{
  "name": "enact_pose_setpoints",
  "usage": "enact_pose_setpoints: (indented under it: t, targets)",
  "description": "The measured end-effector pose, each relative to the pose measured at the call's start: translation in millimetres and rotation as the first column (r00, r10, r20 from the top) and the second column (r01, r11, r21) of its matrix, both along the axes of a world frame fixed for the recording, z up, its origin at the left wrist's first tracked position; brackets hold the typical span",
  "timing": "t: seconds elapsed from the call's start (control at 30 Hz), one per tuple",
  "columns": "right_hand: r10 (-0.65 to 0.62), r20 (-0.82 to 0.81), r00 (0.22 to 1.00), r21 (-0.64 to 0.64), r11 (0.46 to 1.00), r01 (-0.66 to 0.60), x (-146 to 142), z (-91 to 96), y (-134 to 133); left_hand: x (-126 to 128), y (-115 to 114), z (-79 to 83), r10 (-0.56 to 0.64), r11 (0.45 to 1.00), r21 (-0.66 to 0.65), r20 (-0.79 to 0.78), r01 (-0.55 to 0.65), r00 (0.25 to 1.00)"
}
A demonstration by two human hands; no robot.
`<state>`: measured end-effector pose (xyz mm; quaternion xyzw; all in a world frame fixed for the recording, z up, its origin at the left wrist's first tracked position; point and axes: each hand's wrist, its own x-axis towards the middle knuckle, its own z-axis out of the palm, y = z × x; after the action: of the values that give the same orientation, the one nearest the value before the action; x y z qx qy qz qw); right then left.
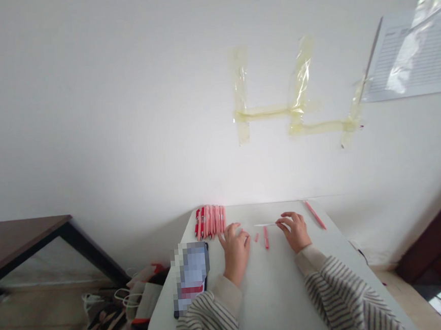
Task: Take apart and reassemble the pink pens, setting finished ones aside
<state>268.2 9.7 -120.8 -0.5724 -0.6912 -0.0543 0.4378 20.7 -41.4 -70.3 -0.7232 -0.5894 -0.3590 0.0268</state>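
My right hand (pixel 294 232) pinches one end of a thin white pen refill (pixel 264 225), which points left across the table. Below the refill lies a pink pen barrel (pixel 266 238), with a small pink pen piece (pixel 257 237) beside it. On the left, my left hand (pixel 235 251) has bent fingers, thumb and index close together. A bit of pink shows at these fingertips; its shape is mostly hidden. Past this hand, several pink and red pens (pixel 210 221) lie in a row. One more pink pen (pixel 315 215) lies slanted beyond my right hand.
A phone (pixel 198 268) with a blurred screen lies along the left part of the white table (pixel 273 303). The table's far edge meets a white wall with yellowish tape (pixel 266 113). Bags and loose things (pixel 128 309) crowd the floor at left, near a brown table (pixel 23 236).
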Motion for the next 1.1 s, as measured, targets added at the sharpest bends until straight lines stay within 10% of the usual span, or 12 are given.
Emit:
enact_pose_setpoints:
  t: [1.1]
  targets:
    - [0.128, -0.001, 0.992, -0.031, 0.991, -0.128, -8.7, 8.3, -7.7, -1.8, 1.1, 1.0, -0.017, 1.000, -0.015, 0.143, 0.020, 0.990]
